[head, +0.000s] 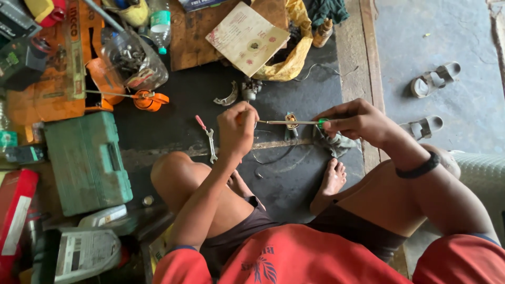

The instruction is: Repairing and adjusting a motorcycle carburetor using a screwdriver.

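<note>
Far out to the left of the left hand, a closed green tool case [87, 160] lies flat on the floor beside an orange case [47, 100] and a clear plastic jar of metal parts [134, 60], all set back within arm's reach but out of the working spot. Just left of the left hand a small combination spanner [211, 144] with a red-tipped tool beside it lies on the black mat [184, 100], laid down close enough to grab again. The left hand [236, 131] is curled shut, pinching one end of a thin metal rod [286, 122], apparently a screwdriver shaft, held level. Between the two hands a small yellowish metal part [291, 122] sits on the rod, likely why both ends are gripped: to keep it steady. The right hand [355, 122] closes its fingers on the green handle end [322, 123], just above a grey engine-like part [334, 143] on the mat. Well beyond the right hand, two sandals [428, 102] rest on the concrete
</note>
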